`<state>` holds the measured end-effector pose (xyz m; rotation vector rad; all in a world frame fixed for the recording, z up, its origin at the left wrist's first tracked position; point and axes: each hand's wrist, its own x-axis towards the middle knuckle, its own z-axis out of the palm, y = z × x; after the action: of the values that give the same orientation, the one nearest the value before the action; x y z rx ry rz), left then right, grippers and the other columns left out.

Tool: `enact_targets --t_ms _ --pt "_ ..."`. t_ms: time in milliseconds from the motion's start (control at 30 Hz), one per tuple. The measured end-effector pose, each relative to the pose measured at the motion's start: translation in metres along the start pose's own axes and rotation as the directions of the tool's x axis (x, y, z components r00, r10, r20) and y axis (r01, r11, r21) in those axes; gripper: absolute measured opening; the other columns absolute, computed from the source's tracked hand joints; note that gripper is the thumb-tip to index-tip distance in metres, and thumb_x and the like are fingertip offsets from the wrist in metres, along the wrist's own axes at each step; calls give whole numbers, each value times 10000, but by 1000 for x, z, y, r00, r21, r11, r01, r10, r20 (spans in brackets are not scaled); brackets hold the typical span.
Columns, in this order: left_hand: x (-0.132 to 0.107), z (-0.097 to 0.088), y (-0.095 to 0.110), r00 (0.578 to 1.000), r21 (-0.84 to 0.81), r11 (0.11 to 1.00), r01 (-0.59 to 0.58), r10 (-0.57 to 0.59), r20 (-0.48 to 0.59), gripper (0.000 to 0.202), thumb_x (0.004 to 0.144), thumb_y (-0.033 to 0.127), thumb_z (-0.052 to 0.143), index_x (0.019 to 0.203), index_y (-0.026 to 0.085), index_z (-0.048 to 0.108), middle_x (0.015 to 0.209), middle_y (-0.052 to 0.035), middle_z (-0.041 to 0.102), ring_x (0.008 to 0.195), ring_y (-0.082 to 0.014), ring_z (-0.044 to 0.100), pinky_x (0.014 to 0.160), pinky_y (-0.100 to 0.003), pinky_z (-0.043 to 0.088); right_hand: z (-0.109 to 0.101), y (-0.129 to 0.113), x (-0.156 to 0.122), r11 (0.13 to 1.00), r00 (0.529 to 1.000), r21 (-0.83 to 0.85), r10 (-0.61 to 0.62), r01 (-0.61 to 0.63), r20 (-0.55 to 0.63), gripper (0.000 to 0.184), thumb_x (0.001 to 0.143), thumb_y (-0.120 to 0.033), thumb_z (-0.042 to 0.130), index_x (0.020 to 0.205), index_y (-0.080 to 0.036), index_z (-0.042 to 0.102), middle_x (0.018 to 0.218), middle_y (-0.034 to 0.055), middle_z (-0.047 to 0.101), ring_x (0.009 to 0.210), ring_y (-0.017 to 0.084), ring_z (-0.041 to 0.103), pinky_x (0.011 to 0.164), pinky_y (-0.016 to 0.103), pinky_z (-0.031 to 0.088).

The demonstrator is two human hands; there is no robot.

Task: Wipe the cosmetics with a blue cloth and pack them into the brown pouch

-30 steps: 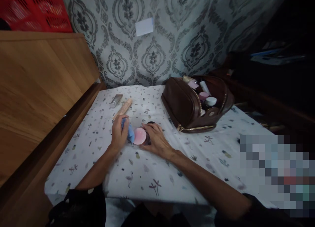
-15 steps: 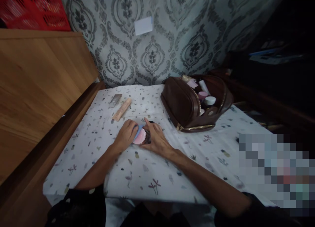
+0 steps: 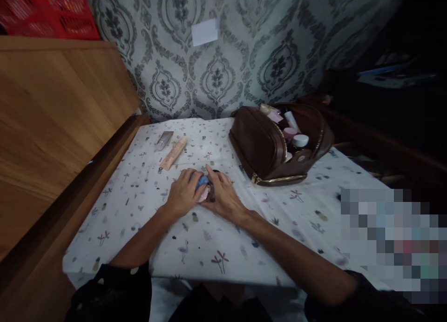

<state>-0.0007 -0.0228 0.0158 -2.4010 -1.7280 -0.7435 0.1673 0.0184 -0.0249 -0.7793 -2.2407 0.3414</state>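
My left hand [image 3: 185,191] has its fingers curled over a blue cloth [image 3: 199,180], pressing it on a small jar with a pink lid [image 3: 203,195]. Around the dark side of that jar wraps my right hand [image 3: 223,194], steadying it from the right. Fingers and cloth hide much of the jar. Beyond my left hand, a peach-coloured tube [image 3: 173,153] and a shorter silver-grey tube [image 3: 164,140] lie on the tabletop.
A brown zip bag [image 3: 256,140] stands unzipped at the right, with a white-lidded jar [image 3: 300,141] and other cosmetics inside. The patterned cloth-covered table [image 3: 129,224] meets a wooden panel [image 3: 66,112] at the left. A red basket [image 3: 52,12] sits above the panel.
My left hand has slid right over the jar's lid with the blue cloth, so less pink shows. My right hand keeps its hold in nearly the same place.
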Motion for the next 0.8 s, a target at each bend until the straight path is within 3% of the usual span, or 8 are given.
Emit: enact_targets --t_ms 100,200,433,667,800 --pt "3 0 -6 995 -131 988 87 -92 -28 209 1012 327 381 1030 211 554 996 -66 591 972 -224 560 818 -341 460 -3 -4 0 999 999 24 -43 43 8 1233 736 -224 786 1588 -254 -105 1241 127 639 1169 355 539 1010 580 443" --pt "6 -1 -14 990 -279 951 129 -138 -12 264 1019 330 345 872 211 530 878 -43 560 881 -206 559 813 -335 435 -4 -6 -1 995 998 78 -55 55 -5 1171 744 -198 781 1590 -290 -24 1283 112 625 1173 330 570 1019 564 460" --pt "8 1 -15 958 -547 790 278 -267 103 330 995 421 367 769 209 480 740 10 514 728 -162 511 713 -290 403 -4 -7 -1 950 975 262 203 -172 -94 907 743 -308 779 1498 -249 281 1315 119 595 1213 293 596 1028 480 495" --pt "6 6 -10 941 -608 721 334 -295 167 448 964 560 355 706 210 465 684 13 513 699 -169 491 690 -295 384 -4 -8 0 920 947 312 291 -238 -137 723 673 -313 808 1290 -220 444 1203 108 595 1116 292 616 974 468 516" --pt "6 5 -11 943 -568 754 328 -296 152 429 966 521 373 689 208 468 653 11 518 677 -170 507 670 -294 380 -8 -10 2 920 946 340 266 -193 -183 636 675 -279 808 1223 -224 490 1143 92 580 1069 278 608 951 458 527"
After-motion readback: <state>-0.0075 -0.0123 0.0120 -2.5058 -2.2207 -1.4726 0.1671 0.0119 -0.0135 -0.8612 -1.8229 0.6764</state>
